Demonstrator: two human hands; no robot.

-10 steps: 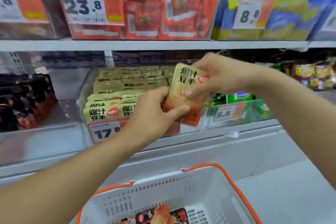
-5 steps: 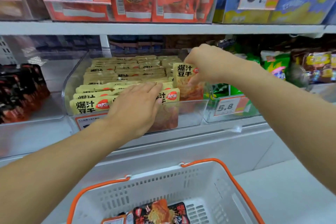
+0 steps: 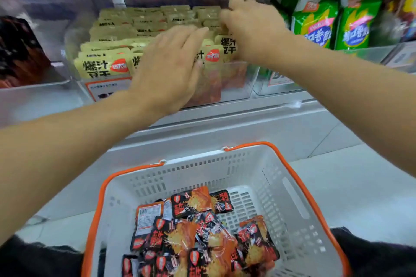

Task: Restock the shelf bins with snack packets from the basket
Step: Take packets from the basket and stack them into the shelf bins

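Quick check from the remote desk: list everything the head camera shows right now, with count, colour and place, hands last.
yellow snack packets: many, pale yellow with red logo, standing in rows in the clear bin
clear bin: one, transparent, on the shelf, centre
price label: one, white and orange, on the bin's front
basket: one, white with orange rim and handles, on the floor below the shelf
dark snack packets: a loose pile, black and orange, in the basket
green bags: two plainly seen, green, right-hand bin
dark packets: several, black and red, left-hand bin
left hand: fingers flat against the front yellow packets
right hand: fingers curled at the packets on the bin's right side; grip hidden
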